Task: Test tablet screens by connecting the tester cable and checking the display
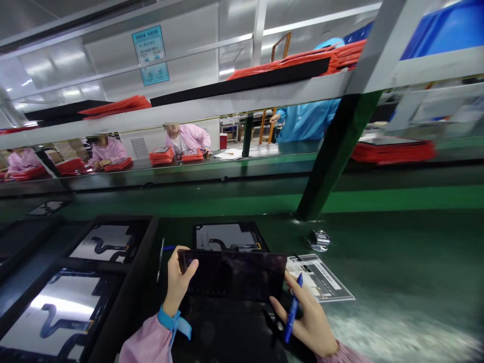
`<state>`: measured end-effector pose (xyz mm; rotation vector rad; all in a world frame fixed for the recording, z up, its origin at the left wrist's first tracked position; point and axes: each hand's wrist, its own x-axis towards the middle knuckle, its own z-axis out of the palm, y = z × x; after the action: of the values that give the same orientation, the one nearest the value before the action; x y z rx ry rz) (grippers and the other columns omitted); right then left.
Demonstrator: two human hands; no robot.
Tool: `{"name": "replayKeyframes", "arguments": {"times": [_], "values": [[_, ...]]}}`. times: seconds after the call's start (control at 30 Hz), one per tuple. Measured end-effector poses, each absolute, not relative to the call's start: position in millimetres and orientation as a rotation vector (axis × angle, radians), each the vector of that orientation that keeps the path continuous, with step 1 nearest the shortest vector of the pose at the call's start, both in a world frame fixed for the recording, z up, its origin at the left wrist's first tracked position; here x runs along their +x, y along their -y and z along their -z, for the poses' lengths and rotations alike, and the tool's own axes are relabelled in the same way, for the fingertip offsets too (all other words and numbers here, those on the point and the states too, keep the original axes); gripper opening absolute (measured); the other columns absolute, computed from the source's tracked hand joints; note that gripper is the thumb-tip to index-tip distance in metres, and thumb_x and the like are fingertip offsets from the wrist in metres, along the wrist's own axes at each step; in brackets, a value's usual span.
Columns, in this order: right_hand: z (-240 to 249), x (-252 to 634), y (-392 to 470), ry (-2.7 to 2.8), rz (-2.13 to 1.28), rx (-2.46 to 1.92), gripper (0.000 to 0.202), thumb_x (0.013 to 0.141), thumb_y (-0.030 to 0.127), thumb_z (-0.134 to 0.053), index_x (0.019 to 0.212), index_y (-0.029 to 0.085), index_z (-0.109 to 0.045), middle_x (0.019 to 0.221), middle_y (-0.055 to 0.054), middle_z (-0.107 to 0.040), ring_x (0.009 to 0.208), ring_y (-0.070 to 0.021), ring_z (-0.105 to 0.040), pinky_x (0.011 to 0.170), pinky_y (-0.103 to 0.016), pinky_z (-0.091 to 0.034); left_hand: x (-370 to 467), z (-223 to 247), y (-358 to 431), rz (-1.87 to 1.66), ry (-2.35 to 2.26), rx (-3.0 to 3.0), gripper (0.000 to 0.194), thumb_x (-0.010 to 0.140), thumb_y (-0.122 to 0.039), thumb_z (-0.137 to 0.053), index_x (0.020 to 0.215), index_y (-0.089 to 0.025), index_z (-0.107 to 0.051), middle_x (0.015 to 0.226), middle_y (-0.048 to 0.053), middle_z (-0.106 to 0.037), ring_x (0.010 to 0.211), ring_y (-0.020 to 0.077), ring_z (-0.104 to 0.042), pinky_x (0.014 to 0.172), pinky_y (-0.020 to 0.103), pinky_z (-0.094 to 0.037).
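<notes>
A black glossy display panel (234,277) is held up, tilted, between my hands. My left hand (178,282) is closed on its left end, the thumb on the front face, with a blue strap (174,321) round the wrist. My right hand (312,320) grips the right end of the panel between thumb and fingers. A blue marker pen (292,312) is also tucked in that hand. Just behind the held panel lies another display panel (227,234), its silver back and dark flex cable facing up. Below the held panel is a dark surface I cannot make out clearly.
On the left, a black foam tray (141,252) holds display panels with silver backs. A printed sheet (323,277) and a metal roll-like object (318,240) lie on the green table (397,262). A slanted post (333,151) supports the shelf. Co-workers sit beyond.
</notes>
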<state>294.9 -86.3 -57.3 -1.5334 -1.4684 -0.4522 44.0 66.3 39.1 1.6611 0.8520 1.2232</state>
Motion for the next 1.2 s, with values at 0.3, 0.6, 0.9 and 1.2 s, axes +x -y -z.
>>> {"name": "replayKeyframes", "arguments": {"times": [0.3, 0.6, 0.9, 1.2], "values": [[57.7, 298.3, 84.0, 1.458, 0.372, -1.551, 0.058, 0.092, 0.042, -0.056, 0.143, 0.021, -0.039, 0.123, -0.014, -0.063, 0.102, -0.0311, -0.066, 0.086, -0.043, -0.058, 44.8, -42.6, -68.6, -1.176, -0.873, 1.807, 0.035, 0.068, -0.024, -0.075, 0.089, -0.022, -0.047, 0.075, -0.006, -0.051, 0.069, 0.0127, -0.054, 0.066, 0.025, -0.044], [54.0, 294.4, 79.4, 1.366, 0.208, -1.590, 0.060, 0.089, 0.051, -0.057, 0.138, 0.017, -0.047, 0.096, -0.010, -0.072, 0.081, -0.0265, -0.071, 0.070, -0.034, -0.060, 44.4, -41.4, -73.4, -1.125, -0.830, 1.772, 0.032, 0.075, -0.034, -0.071, 0.091, -0.022, -0.045, 0.074, -0.007, -0.047, 0.067, 0.0117, -0.050, 0.064, 0.024, -0.043], [47.5, 292.5, 75.4, 1.169, -0.127, -1.523, 0.062, 0.078, 0.051, -0.068, 0.130, 0.018, -0.057, 0.098, -0.007, -0.073, 0.086, -0.0271, -0.071, 0.076, -0.038, -0.061, 45.5, -47.5, -71.8, -1.093, -0.885, 1.671, 0.034, 0.074, -0.038, -0.070, 0.094, -0.023, -0.047, 0.075, -0.006, -0.051, 0.071, 0.0147, -0.055, 0.069, 0.027, -0.045], [26.9, 278.7, 94.6, 0.813, -0.365, -1.388, 0.058, 0.074, 0.048, -0.074, 0.124, 0.020, -0.063, 0.122, -0.008, -0.066, 0.114, -0.0315, -0.060, 0.096, -0.040, -0.053, 45.8, -53.2, -59.5, -1.136, -0.981, 1.368, 0.033, 0.084, -0.048, -0.060, 0.106, -0.023, -0.059, 0.103, 0.005, -0.063, 0.098, 0.0209, -0.062, 0.084, 0.030, -0.049]]}}
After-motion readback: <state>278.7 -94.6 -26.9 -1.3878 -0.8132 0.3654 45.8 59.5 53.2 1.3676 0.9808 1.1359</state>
